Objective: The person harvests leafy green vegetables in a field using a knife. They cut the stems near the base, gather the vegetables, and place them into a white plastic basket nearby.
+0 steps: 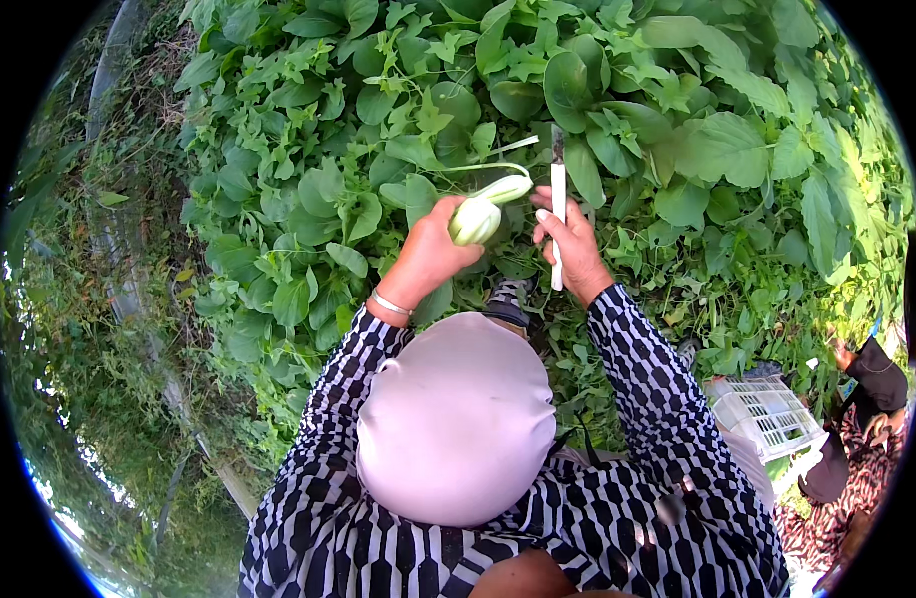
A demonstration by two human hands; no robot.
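Observation:
My left hand (428, 250), with a pale bangle at the wrist, grips a pale green vegetable with thick, fleshy stalks (479, 220). One thin stalk curls away to the left from its far end. A white-handled knife (558, 190) lies across the fingers of my right hand (574, 243), its narrow, dark-stained blade pointing away from me. The knife and the vegetable are apart. Beyond both hands spreads a dense bed of broad-leaved greens (368, 194), mixed with lobed vine leaves.
A pale pink rounded cloth shape (458, 418) blocks the view between my forearms. My shoe (510, 299) shows beyond it. At right stand a white plastic crate (768, 418) and another person in patterned clothing (839, 493). A pale pole (181, 404) runs through vegetation at left.

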